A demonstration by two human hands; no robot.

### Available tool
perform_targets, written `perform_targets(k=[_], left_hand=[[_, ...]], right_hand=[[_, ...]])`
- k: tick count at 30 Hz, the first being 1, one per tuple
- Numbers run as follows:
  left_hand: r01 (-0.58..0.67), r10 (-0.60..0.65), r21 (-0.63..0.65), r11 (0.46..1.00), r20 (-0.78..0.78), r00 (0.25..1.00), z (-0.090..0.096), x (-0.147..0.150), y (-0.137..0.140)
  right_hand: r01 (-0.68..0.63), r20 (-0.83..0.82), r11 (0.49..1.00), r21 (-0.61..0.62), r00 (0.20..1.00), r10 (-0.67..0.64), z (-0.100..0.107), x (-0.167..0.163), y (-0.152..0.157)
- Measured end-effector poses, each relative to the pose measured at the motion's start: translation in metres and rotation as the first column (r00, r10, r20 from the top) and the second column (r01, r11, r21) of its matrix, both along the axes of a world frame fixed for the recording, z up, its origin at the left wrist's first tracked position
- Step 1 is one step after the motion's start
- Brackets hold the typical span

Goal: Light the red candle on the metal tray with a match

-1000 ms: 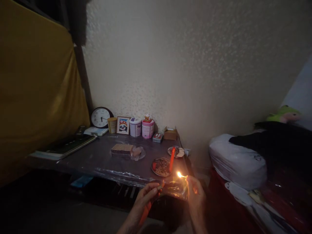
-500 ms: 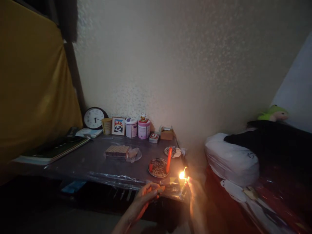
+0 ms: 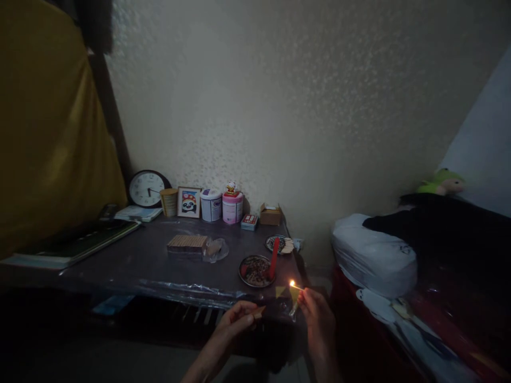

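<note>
My right hand (image 3: 317,314) pinches a burning match (image 3: 296,287), its small flame at the left tip over the table's front right corner. In my left hand (image 3: 237,322), held lower and to the left, is a small matchbox (image 3: 258,313), gripped between thumb and fingers. Behind the flame, a red candle (image 3: 274,258) stands slightly tilted at the right side of a round metal dish (image 3: 255,284). Dark and light bits cover the dish, with a shorter red piece (image 3: 244,271) at its left. Farther back, a second dish (image 3: 272,238) has pale sticks (image 3: 287,246) on its right edge.
A plastic-wrapped stack of small boxes (image 3: 187,247) lies mid-table. Along the wall stand a clock (image 3: 147,189), a yellow cup (image 3: 169,203), a framed panda picture (image 3: 189,203), two canisters (image 3: 232,208) and an open cardboard box (image 3: 270,215). Right of the table lies a white bundle (image 3: 371,255).
The match flame has shrunk from a bright flare to a small point, and the room looks darker. My right hand has shifted slightly left and is less blurred. The view has moved a little.
</note>
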State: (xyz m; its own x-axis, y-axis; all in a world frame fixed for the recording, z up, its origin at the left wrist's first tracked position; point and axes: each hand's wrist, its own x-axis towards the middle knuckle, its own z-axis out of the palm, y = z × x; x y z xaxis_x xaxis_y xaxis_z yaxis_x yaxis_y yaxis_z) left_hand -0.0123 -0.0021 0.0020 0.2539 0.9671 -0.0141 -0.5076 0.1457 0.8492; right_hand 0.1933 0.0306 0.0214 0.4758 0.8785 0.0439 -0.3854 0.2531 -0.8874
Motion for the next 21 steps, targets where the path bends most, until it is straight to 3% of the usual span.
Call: perform_targets(k=[10,21], left_hand=[[0.007,-0.007,0.0,1.0,-0.012,1.0,0.0,-0.003,-0.003],[-0.042,0.043,-0.019,0.999,0.038,0.998,-0.002,-0.002,0.002]], right_hand=[[-0.031,-0.01,0.999,0.009,0.999,0.031,0.004,-0.002,0.001],[-0.096,0.052,0.992,0.085,0.994,0.092,0.022,-0.009,0.012]])
